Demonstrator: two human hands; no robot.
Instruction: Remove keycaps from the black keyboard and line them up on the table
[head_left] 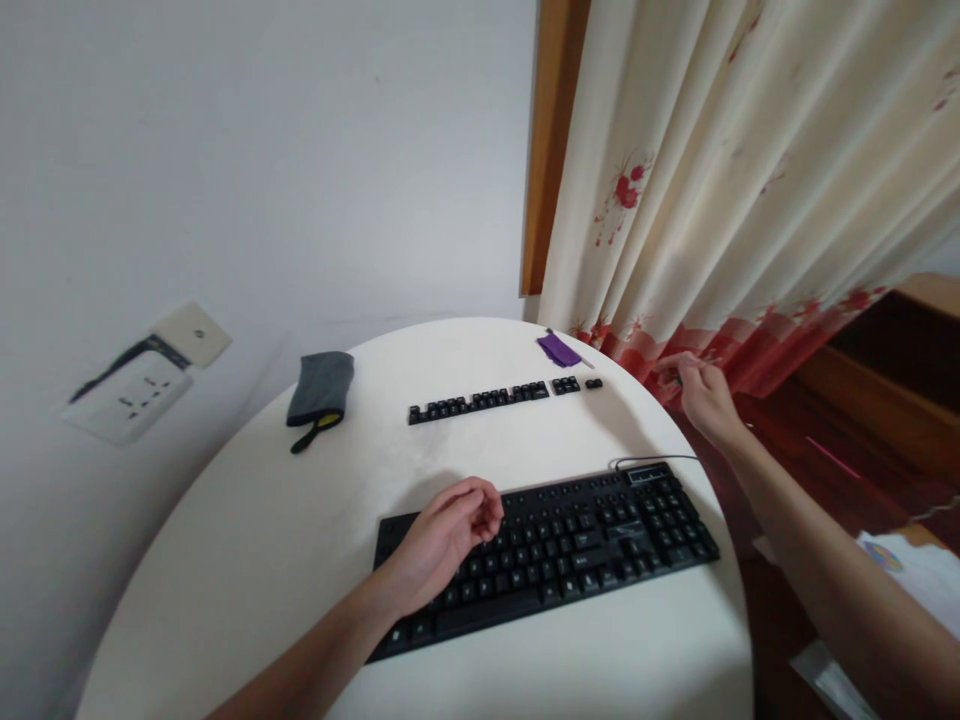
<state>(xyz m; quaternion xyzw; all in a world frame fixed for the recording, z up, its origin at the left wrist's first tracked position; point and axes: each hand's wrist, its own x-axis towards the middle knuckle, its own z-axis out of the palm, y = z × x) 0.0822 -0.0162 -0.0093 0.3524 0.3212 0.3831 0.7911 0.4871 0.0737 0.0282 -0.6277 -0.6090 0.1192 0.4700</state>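
Observation:
My left hand [448, 535] rests on the left part of a black keyboard [570, 545] lying on a round white table [247, 550]; its fingers are loosely curled with nothing in them. My right hand [701, 392] is stretched out to the table's far right edge, by the curtain, with fingers pinched on something small I cannot make out. A row of loose black keycaps [480, 402] lies in a line beyond the keyboard, with two smaller groups of keycaps [574, 385] at its right end.
A grey pouch [321, 390] with a black strap lies at the table's back left. A purple cloth [559, 350] sits at the back by a cream curtain [750, 180] with red flowers. A wall socket [131, 395] is on the left wall. Papers [911, 570] lie lower right.

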